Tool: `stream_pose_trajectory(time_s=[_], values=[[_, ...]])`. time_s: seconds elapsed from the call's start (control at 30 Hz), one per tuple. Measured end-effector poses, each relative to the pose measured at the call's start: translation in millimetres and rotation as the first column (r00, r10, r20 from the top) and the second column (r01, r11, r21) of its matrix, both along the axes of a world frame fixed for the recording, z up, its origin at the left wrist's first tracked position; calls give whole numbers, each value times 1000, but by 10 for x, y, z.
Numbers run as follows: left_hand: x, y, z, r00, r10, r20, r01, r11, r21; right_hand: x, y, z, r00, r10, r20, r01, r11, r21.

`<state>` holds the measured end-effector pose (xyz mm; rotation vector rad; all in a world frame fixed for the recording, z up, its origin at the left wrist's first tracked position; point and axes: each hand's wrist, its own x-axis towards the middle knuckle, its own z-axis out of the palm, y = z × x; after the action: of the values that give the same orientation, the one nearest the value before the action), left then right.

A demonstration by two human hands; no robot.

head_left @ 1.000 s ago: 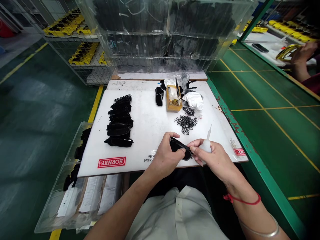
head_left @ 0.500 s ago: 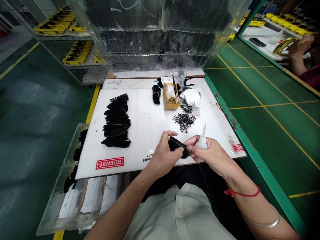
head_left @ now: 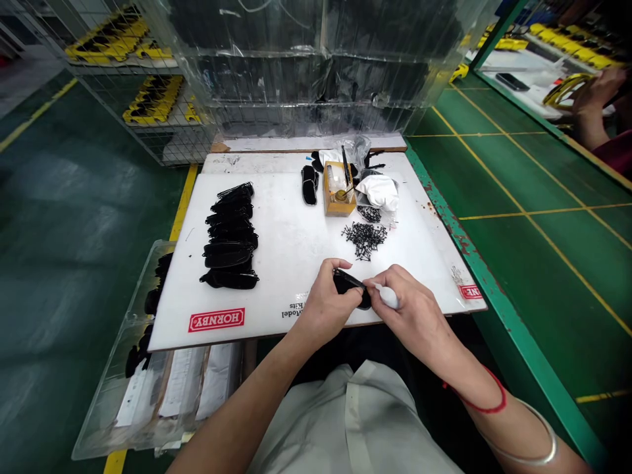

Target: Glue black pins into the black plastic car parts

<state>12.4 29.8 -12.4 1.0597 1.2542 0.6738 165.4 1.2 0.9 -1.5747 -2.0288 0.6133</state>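
Observation:
My left hand (head_left: 330, 299) is closed on a black, flat, rounded part (head_left: 348, 283) near the board's front edge, thumb across its near side. In my right hand (head_left: 409, 306) is a small white squeeze bottle (head_left: 388, 296), its narrow tip pointing left at the right end of the black part. Whether the tip touches the part I cannot tell. Beyond my hands lies a loose pile of small black pins (head_left: 365, 240). To the left, several similar black parts (head_left: 230, 253) are stacked in an overlapping row.
A yellow box (head_left: 340, 197) with tools stands at the back, beside a white bag (head_left: 379, 191) and another black bundle (head_left: 309, 184). Clear trays (head_left: 108, 401) sit below the board's left side. Another person's hand (head_left: 600, 92) is at a bench on the right.
The squeeze bottle has tipped from upright to pointing left, toward the black part. My right fingers have shifted from the part to the bottle. My left hand keeps its hold.

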Motion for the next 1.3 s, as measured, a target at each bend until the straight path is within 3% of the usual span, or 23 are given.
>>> stream_pose_trajectory(time_s=[0.2,0.27,0.33,0.4,0.5,0.57,0.6,0.7,0.8,0.9,1.1,1.3], values=[[7,-6,-20,999,36,-24,-36,999,-14,-1,-28,-30,998,58,15,-58,998,34],[1,-12,-14,1000,23,9,-23,1000,-19,4,3,-11,998,-5,-58,2,999,-40],[-9,-19,-3,1000,-2,29,2,1000,-20,16,48,15,982,-110,-154,79,977,-197],[-21,-27,4,999,-19,37,20,1000,-16,35,90,35,939,-235,-249,122,909,-399],[-36,-38,0,997,-34,66,33,999,24,69,127,38,814,-409,-412,54,760,-648],[-40,-43,-11,994,-40,97,35,998,57,82,133,33,730,-480,-486,-23,694,-720],[-41,-46,-18,993,-41,109,34,997,64,83,132,34,714,-492,-498,-35,685,-727],[-37,-47,-40,993,-46,113,40,997,59,61,119,59,805,-421,-418,57,756,-652],[-27,-39,-60,994,-34,108,30,999,40,20,94,94,927,-268,-262,138,894,-426],[-17,-25,-71,995,-13,100,10,1000,24,-7,66,91,977,-155,-149,117,966,-232],[-2,-10,-58,996,23,90,-23,1000,-5,-5,-1,17,999,31,31,-31,1000,2],[7,3,-50,995,36,98,-33,999,-33,1,-68,-10,984,130,119,-134,991,20]])
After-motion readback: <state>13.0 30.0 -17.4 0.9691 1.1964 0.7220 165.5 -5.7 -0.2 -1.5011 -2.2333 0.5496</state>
